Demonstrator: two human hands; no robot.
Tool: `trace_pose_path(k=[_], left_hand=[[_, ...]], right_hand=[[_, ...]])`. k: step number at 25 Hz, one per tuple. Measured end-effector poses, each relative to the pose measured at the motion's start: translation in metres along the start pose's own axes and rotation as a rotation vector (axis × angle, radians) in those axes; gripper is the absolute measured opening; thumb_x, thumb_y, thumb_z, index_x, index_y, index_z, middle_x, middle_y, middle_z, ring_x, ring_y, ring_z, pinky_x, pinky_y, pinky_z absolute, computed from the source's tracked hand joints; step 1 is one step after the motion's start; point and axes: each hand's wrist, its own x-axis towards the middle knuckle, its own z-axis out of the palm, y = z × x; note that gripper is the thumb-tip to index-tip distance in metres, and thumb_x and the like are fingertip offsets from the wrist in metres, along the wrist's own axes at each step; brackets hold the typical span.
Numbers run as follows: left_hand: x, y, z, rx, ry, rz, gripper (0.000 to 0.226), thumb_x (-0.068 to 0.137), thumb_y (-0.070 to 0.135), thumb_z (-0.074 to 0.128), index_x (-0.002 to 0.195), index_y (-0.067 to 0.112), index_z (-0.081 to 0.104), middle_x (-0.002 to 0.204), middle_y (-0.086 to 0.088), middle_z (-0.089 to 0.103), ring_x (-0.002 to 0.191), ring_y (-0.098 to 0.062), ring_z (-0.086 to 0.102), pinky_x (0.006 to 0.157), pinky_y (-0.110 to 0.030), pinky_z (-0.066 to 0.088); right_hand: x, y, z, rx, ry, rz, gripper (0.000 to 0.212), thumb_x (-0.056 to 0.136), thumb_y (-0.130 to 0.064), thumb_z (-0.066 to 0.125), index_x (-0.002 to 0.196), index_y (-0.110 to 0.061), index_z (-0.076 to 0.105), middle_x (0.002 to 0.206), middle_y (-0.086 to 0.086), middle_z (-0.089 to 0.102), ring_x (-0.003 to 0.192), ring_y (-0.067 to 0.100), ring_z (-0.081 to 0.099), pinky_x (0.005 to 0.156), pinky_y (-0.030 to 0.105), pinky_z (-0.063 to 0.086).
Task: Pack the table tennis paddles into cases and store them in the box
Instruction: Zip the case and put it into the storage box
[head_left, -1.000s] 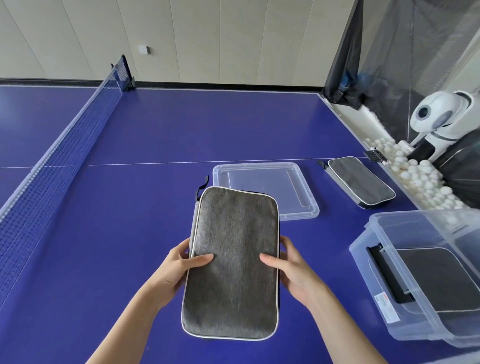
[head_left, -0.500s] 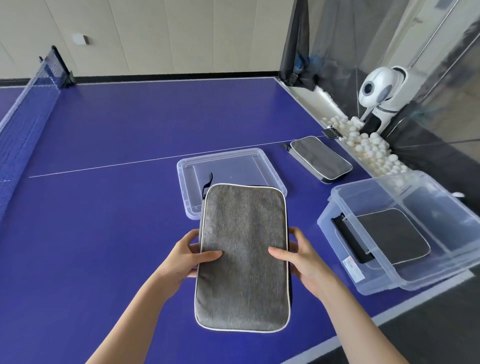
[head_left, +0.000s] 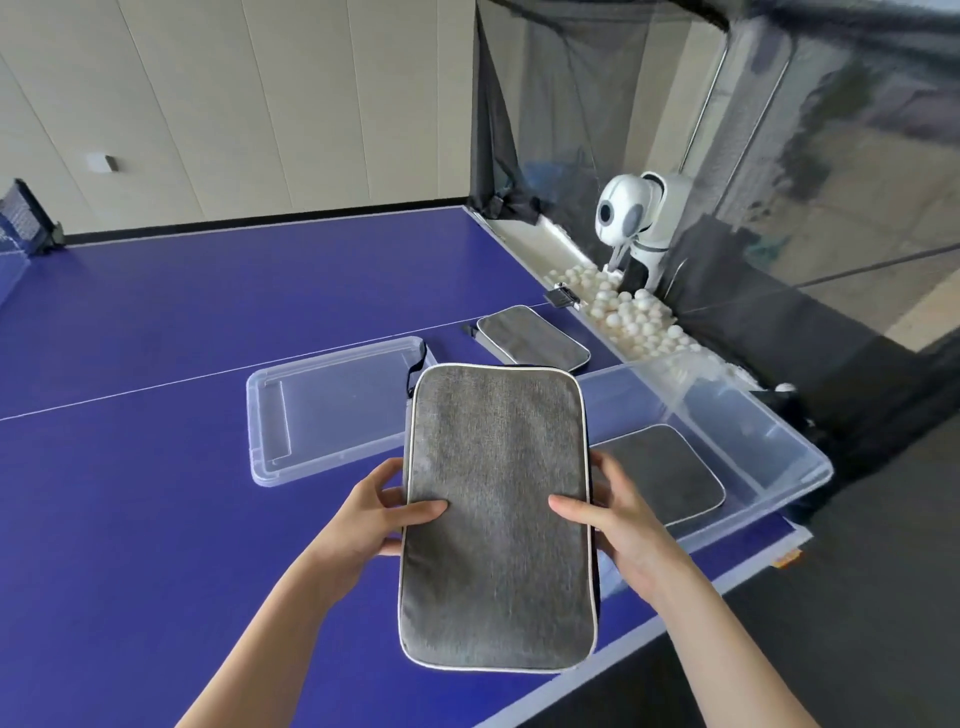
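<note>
Both hands hold one grey case (head_left: 497, 514) by its long sides, above the near edge of the table (head_left: 156, 467). The left hand (head_left: 371, 525) grips the left side with the thumb lying flat across the top fabric and the fingers curled underneath. The right hand (head_left: 618, 525) mirrors it on the right side, thumb on top pointing inward, fingers tucked below the edge. Both forearms reach up from the bottom of the view, angled toward each other. The case is held almost flat, its long axis pointing away from the person, white piping around its rim and a black strap showing at its far left corner.

Just to the right, partly behind the held case, stands a clear plastic box (head_left: 779, 447) at the table's corner, with a second grey case (head_left: 662, 480) lying flat on its bottom. To the left of the held case a clear lid (head_left: 322, 410) lies on the table. Beyond it a third grey case (head_left: 532, 340) rests on the table near the far edge. A trough of white balls (head_left: 631, 314) runs along that edge, beside a white ball machine (head_left: 631, 218) and dark netting (head_left: 571, 104).
</note>
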Motion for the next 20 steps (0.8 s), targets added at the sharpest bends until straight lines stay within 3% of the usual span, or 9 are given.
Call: trace_pose_path(k=[5, 10, 17, 20], left_hand=[[0.015, 0.006, 0.103, -0.009, -0.021, 0.063, 0.062, 0.064, 0.025, 0.083, 0.119, 0.025, 0.056, 0.108, -0.007, 0.073, 0.097, -0.025, 0.071, 0.068, -0.030, 0.057], [0.028, 0.016, 0.172, -0.008, -0.009, 0.107, 0.059, 0.065, 0.021, 0.081, 0.119, 0.020, 0.056, 0.108, -0.011, 0.072, 0.098, -0.030, 0.070, 0.079, -0.042, 0.059], [0.072, 0.028, 0.210, -0.017, 0.008, 0.108, 0.062, 0.062, 0.016, 0.087, 0.117, 0.019, 0.057, 0.106, -0.010, 0.073, 0.096, -0.027, 0.071, 0.070, -0.034, 0.058], [0.099, 0.030, 0.212, -0.049, 0.016, 0.102, 0.060, 0.064, 0.019, 0.083, 0.119, 0.020, 0.058, 0.105, -0.007, 0.074, 0.094, -0.024, 0.072, 0.068, -0.032, 0.056]], right_hand=[[-0.023, -0.023, -0.098, -0.037, 0.025, -0.041, 0.060, 0.062, -0.025, 0.086, 0.113, -0.035, 0.057, 0.105, -0.009, 0.071, 0.100, 0.011, 0.068, 0.085, 0.033, 0.052], [-0.031, -0.041, -0.162, -0.034, 0.041, -0.059, 0.059, 0.064, -0.023, 0.086, 0.114, -0.034, 0.056, 0.107, -0.007, 0.070, 0.098, 0.012, 0.068, 0.076, 0.030, 0.052], [-0.004, -0.058, -0.207, -0.027, 0.033, -0.070, 0.049, 0.073, -0.014, 0.078, 0.114, -0.030, 0.056, 0.108, 0.000, 0.071, 0.096, 0.017, 0.070, 0.074, 0.033, 0.054], [0.022, -0.065, -0.217, -0.049, 0.038, -0.055, 0.048, 0.074, -0.016, 0.079, 0.114, -0.030, 0.057, 0.110, 0.000, 0.070, 0.098, 0.019, 0.069, 0.085, 0.043, 0.054]])
